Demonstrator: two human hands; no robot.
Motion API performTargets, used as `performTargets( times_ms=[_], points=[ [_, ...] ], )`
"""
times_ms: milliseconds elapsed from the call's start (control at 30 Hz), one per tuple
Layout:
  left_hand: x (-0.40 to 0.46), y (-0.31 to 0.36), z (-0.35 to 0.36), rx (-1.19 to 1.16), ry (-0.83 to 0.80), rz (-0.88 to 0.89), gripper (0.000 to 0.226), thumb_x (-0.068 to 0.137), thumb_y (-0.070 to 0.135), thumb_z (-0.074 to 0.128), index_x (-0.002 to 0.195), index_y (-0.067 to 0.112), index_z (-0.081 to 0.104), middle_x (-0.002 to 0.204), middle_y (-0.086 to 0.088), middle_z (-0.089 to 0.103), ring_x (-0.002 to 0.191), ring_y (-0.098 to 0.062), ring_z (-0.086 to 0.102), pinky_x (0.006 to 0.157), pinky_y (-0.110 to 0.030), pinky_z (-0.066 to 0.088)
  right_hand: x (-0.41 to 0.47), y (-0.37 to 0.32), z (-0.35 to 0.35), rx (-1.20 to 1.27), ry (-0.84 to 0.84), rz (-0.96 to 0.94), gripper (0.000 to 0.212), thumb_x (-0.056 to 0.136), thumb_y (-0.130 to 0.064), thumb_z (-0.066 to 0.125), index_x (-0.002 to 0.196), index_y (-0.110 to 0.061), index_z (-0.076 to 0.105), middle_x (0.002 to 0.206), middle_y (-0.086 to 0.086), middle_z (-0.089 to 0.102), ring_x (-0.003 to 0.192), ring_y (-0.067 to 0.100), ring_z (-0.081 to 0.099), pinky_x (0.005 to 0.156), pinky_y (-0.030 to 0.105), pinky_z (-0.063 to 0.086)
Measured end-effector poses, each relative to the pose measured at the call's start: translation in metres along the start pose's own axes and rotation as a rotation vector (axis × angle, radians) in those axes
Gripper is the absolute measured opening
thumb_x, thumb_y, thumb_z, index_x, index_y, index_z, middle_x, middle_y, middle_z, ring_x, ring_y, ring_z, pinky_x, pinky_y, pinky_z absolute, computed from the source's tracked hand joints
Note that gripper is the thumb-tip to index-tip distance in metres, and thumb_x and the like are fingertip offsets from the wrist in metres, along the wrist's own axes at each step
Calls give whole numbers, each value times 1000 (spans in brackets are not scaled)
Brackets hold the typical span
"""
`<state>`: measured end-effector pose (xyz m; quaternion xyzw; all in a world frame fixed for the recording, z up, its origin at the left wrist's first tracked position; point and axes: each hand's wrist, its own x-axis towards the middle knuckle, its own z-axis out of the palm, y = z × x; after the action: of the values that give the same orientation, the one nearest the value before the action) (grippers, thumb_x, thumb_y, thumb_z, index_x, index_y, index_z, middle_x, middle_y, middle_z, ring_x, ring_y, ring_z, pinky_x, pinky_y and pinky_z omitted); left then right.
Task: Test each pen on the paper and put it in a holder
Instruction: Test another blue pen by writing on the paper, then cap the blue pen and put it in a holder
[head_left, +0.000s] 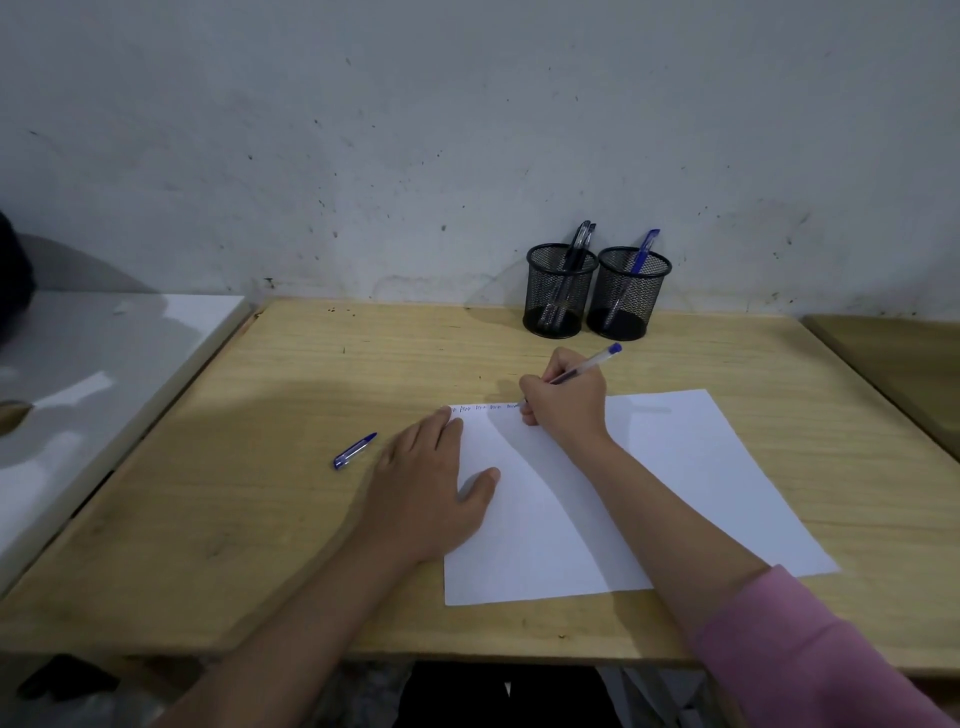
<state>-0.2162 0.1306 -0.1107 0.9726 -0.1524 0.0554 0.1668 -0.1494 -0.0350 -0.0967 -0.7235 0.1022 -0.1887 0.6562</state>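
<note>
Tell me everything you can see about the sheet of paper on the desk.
The sheet of paper is plain white, thin and flat, lying slightly askew on the wooden desk. A short row of small pen scribbles runs along its top left edge; the rest is blank. The left hand rests flat on its left edge, and the right hand rests on it, holding a blue pen tip down at the scribbles. Arm shadows cross it.

The left hand (434, 486) lies flat, palm down, fingers straight and together, thumb spread to the side. The right hand (566, 395) is curled in a writing grip, its forearm reaching in from a pink sleeve (810, 654).
</note>
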Motion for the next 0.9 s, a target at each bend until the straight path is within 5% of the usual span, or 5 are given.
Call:
performTargets(
  times_ms=[167,333,467,667,900],
  points=[
    [1,0,-1,-28,8,6,70,85,59,35,141,18,28,154,4,21,139,-15,21,113,-34,20,0,-4,-4,66,66,55,27,76,4,59,61,-8,40,49,16,54,41,22,57,40,24,46],
    [-1,-2,-3,-114,37,14,76,79,60,34,139,14,35,151,1,30,137,-18,26,113,-31,20,-2,-13,-7,107,80,116,40,77,-27,78,63,-14,42,45,6,54,30,12,51,33,20,40],
    [-4,0,-7,-151,44,9,70,80,58,35,134,14,43,141,1,43,130,-18,35,108,-28,27,-11,-24,-5,102,44,140,31,69,-21,84,70,-11,55,60,8,64,32,10,53,35,19,43],
    [-17,-2,-18,-103,419,22,36,82,34,42,97,12,66,96,-3,67,88,-23,62,85,-37,47,-38,-44,-11,130,88,180,22,87,-26,67,85,-4,64,65,4,60,49,12,56,44,25,50],
    [-33,-30,-28,-76,439,-303,33,72,9,62,104,8,66,107,-12,66,97,-35,59,89,-47,42,-73,-52,-28,67,34,157,36,92,-34,57,88,1,66,65,5,58,49,14,53,46,27,45]
  ],
)
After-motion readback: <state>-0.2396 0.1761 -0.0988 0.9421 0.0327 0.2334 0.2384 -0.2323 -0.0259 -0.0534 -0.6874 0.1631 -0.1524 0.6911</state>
